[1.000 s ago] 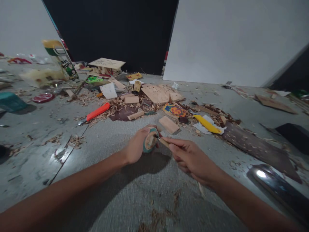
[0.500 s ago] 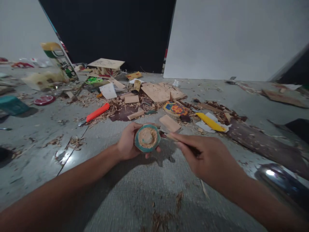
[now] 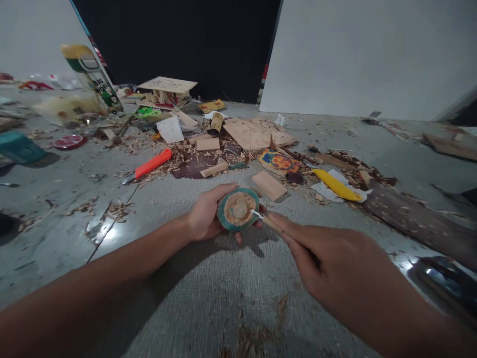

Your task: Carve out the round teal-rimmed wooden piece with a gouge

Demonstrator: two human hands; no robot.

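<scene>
A round wooden disc (image 3: 238, 209) with a green rim and a rough, carved ring around a raised middle lies in my left hand (image 3: 208, 213). My left fingers wrap under it and show at its lower right edge. My right hand (image 3: 320, 248) grips the wooden handle of a small carving tool (image 3: 271, 223). The tool's metal tip touches the right side of the carved ring.
Beyond my hands lie a red-orange cutter (image 3: 153, 164), a yellow cutter (image 3: 335, 184), a wood block (image 3: 269, 185), a painted piece (image 3: 279, 161) and many shavings. A plywood sheet (image 3: 257, 133) is behind them. A dark shiny object (image 3: 447, 281) sits at right.
The carving tool's tip has come onto the carved ring from beside the disc. The disc and both hands appear slightly farther right, and the whole view has shifted a little.
</scene>
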